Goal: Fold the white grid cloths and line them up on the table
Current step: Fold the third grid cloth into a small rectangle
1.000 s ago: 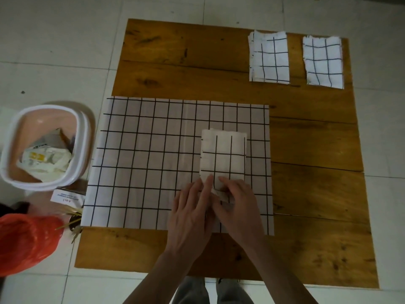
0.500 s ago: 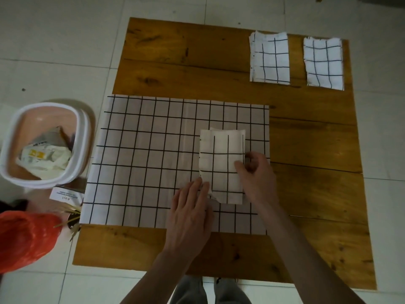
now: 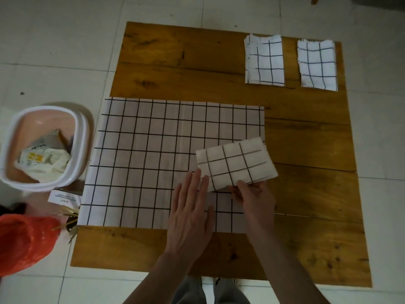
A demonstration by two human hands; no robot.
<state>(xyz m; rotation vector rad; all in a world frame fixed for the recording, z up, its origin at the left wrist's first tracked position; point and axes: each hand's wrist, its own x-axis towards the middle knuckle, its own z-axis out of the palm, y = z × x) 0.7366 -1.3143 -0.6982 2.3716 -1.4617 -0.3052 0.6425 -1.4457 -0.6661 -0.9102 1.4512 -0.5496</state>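
My right hand [image 3: 254, 195] pinches the near edge of a folded white grid cloth [image 3: 235, 163], which is lifted and turned crosswise over the right side of a large unfolded grid cloth [image 3: 153, 150]. My left hand [image 3: 190, 211] lies flat with straight fingers on the large cloth, its fingertips at the folded cloth's left corner. Two more folded grid cloths [image 3: 265, 61] [image 3: 317, 64] lie side by side at the far right of the wooden table [image 3: 311, 238].
On the floor to the left stand a pink and white bin [image 3: 13, 150] with rubbish in it, a small box [image 3: 63, 198] and a red plastic bag [image 3: 24, 240]. The table's near edge is just in front of my legs.
My right hand took the folded cloth by its edge, lifted it and rotated it from lengthwise to crosswise, shifting it right. My left hand stayed flat on the large cloth.
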